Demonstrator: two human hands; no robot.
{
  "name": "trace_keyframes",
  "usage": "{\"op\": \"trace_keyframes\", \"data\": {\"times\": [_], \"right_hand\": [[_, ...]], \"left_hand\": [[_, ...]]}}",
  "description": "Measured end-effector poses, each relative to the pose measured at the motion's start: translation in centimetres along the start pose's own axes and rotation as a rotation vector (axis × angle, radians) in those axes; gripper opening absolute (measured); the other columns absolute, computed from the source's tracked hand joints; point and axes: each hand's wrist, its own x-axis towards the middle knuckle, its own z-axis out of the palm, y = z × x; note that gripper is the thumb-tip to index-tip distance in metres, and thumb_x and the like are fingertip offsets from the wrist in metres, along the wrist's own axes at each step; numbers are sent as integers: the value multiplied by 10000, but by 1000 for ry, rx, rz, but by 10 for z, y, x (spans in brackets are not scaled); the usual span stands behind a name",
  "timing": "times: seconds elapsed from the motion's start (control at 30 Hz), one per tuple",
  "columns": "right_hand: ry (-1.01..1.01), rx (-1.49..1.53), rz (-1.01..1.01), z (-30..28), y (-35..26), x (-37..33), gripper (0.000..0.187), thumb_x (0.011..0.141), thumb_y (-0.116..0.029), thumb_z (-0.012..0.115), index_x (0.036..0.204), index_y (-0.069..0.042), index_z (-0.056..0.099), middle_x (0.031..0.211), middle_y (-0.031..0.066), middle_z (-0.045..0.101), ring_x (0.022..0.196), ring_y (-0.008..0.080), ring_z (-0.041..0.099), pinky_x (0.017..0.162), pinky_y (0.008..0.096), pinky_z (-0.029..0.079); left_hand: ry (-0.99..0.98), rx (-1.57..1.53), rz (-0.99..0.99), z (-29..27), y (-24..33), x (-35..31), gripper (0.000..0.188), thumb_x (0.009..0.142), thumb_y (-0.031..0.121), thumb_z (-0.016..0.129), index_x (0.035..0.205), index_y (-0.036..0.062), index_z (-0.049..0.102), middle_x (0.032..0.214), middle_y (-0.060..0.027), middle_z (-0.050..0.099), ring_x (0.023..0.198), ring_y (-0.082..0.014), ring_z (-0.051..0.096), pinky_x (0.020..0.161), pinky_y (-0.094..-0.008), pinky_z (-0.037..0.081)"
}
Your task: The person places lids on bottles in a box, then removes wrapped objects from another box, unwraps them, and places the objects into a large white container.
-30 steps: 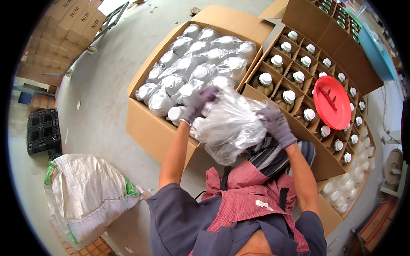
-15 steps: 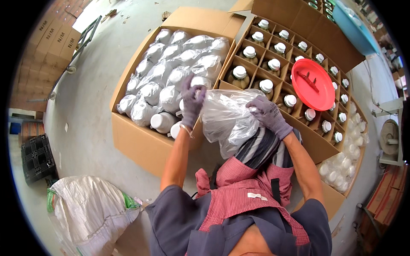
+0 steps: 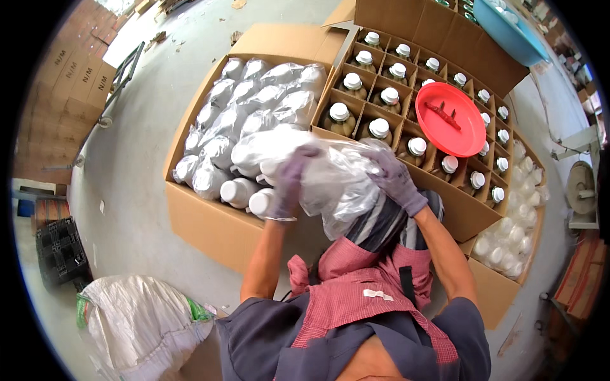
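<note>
My right hand [image 3: 395, 181], in a purple-grey glove, is closed on a bunch of clear plastic bags [image 3: 340, 181] above my knees. My left hand [image 3: 293, 182], gloved alike, is smeared by motion at the bunch's left side; its grip cannot be made out. From there a blurred, whitish stretch of plastic [image 3: 270, 147] reaches left over the near bottles. Below it stands an open carton [image 3: 213, 213] of white bottles, many covered in clear plastic. Two bare white bottles, one [image 3: 238, 192] and another [image 3: 260, 203], stand in its near corner beside my left hand.
To the right, a divided carton [image 3: 438, 206] holds white-capped bottles, with a red plastic lid or dish [image 3: 450, 119] on top. Behind it is a blue basin [image 3: 510, 35]. Another box of plastic-wrapped bottles [image 3: 508, 241] stands far right. A white woven sack [image 3: 143, 317] lies lower left.
My left hand has moved slightly down and now blurs, with whitish plastic spreading left over the bottles. My right hand still grips the bags. The whole view has shifted a little.
</note>
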Motion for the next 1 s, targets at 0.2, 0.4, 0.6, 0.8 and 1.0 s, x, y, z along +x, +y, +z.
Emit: {"op": "trace_keyframes", "data": {"times": [0.2,0.4,0.6,0.8,1.0], "right_hand": [[-239,345,200,-37,27,17,297,814,-82,674,1106,-58,625,989,78,664,933,181,611,846,342,486],[9,641,613,-77,119,-98,340,841,-162,694,1141,-23,618,1001,33,663,890,119,600,821,291,495],[320,790,740,-10,172,-222,363,937,-123,484,1288,-36,511,1292,99,556,1183,223,522,1008,335,401],[84,-64,970,28,240,-267,429,920,-179,540,1318,-27,492,1313,120,540,1185,220,519,978,346,425],[4,340,1032,-9,212,-309,471,914,-181,563,1345,-18,468,1345,150,512,1214,221,502,967,355,434]], "left_hand": [[-343,-312,-175,78,39,5,336,1004,169,413,1194,-36,600,1251,-127,590,1184,-203,534,1044,-337,389],[-299,104,-143,60,12,-4,404,992,248,470,1298,-6,536,1298,-123,569,1185,-202,540,1039,-320,388],[-392,99,-500,37,-81,-64,417,968,280,492,1277,6,548,1214,-122,620,1142,-193,548,994,-305,407],[-14,252,-425,-10,-62,-73,331,962,202,525,1195,-22,594,1097,-58,648,1002,-133,583,870,-276,473],[173,1096,-475,-136,-89,-110,682,817,349,691,1368,38,437,1266,-278,501,1191,-412,486,998,-433,418]]}}
